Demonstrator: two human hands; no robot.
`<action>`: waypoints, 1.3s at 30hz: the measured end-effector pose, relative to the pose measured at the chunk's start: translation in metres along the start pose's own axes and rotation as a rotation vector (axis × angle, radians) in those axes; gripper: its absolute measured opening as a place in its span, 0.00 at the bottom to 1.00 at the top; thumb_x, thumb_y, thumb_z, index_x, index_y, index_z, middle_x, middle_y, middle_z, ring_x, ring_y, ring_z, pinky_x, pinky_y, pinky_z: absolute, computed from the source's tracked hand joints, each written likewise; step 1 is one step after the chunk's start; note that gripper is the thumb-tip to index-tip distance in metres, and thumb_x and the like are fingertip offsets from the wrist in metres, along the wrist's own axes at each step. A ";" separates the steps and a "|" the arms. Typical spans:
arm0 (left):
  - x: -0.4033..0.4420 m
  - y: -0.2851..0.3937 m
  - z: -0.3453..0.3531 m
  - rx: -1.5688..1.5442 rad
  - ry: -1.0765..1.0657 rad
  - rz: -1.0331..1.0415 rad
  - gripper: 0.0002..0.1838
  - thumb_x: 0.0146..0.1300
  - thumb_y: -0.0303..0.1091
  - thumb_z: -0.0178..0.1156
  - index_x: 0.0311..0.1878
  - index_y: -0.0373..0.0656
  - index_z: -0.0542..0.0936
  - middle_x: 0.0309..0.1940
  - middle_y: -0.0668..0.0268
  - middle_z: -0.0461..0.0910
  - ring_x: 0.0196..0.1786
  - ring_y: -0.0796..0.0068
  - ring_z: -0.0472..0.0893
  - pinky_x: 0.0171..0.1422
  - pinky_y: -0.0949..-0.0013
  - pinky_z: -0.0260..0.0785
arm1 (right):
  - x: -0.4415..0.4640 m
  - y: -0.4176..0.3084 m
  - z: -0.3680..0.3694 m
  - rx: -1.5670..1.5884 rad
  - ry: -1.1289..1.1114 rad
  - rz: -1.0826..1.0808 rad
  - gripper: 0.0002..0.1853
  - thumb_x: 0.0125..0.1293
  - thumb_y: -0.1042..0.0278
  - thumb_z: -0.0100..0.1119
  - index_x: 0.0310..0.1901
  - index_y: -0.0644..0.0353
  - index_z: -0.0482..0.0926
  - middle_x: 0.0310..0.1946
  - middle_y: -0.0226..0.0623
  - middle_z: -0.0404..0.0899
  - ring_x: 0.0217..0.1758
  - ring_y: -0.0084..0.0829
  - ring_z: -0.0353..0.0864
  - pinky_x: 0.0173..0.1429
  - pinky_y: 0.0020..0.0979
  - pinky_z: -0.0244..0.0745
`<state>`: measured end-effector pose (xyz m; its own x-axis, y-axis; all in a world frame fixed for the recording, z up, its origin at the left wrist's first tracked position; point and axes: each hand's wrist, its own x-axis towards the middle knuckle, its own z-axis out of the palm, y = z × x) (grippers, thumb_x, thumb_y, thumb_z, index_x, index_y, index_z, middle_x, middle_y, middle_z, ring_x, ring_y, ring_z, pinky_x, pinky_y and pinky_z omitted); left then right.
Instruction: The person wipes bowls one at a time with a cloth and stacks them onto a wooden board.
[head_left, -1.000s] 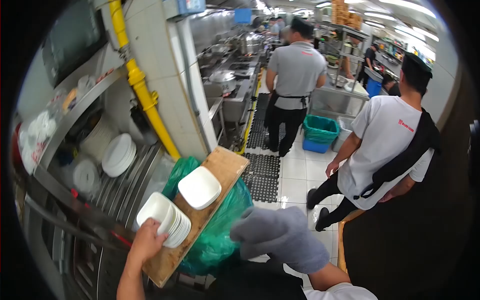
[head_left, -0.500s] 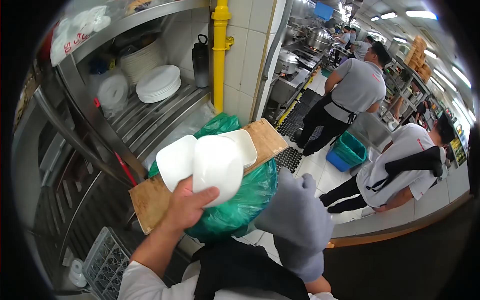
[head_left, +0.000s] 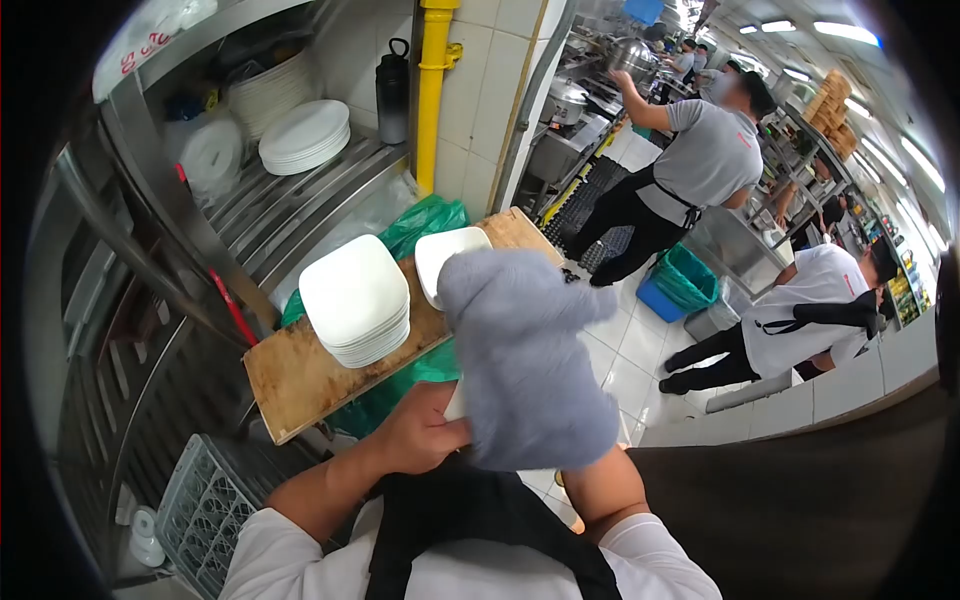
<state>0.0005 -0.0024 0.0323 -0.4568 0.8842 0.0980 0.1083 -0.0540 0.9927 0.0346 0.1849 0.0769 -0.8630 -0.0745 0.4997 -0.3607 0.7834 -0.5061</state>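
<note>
At the bottom middle my left hand (head_left: 425, 432) is closed on the edge of a white square plate (head_left: 456, 402), most of which is hidden. A fluffy grey cloth (head_left: 530, 355) covers my right hand and lies over the front of that plate. The fingers under the cloth are hidden. Just beyond my left hand, a stack of white square plates (head_left: 353, 290) stands on a worn wooden board (head_left: 300, 385). More white square dishes (head_left: 445, 250) sit farther along the board, partly behind the cloth.
A metal rack (head_left: 300, 190) at left holds round white plates (head_left: 305, 135) and a dark bottle (head_left: 392, 95). A yellow pipe (head_left: 432, 100) runs up the wall. Green plastic (head_left: 425, 225) shows around the board. Two co-workers (head_left: 700, 150) stand at right, near a blue bin (head_left: 670, 290).
My left hand has drawn the plate back toward my body, off the stack. The cloth on my right hand has moved left and up onto the plate. One co-worker has raised an arm.
</note>
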 end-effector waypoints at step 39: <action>-0.003 -0.047 0.015 -0.426 0.367 0.243 0.16 0.70 0.40 0.63 0.53 0.38 0.79 0.41 0.66 0.81 0.43 0.81 0.78 0.47 0.71 0.71 | -0.039 -0.010 0.034 -0.057 0.060 -0.086 0.40 0.55 0.54 0.70 0.67 0.61 0.68 0.62 0.54 0.70 0.66 0.55 0.69 0.73 0.47 0.59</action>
<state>0.0099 0.0041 -0.0162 -0.7461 0.6096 0.2680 -0.0801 -0.4818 0.8726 0.0594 0.1589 0.0383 -0.8063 -0.1068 0.5818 -0.4101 0.8098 -0.4196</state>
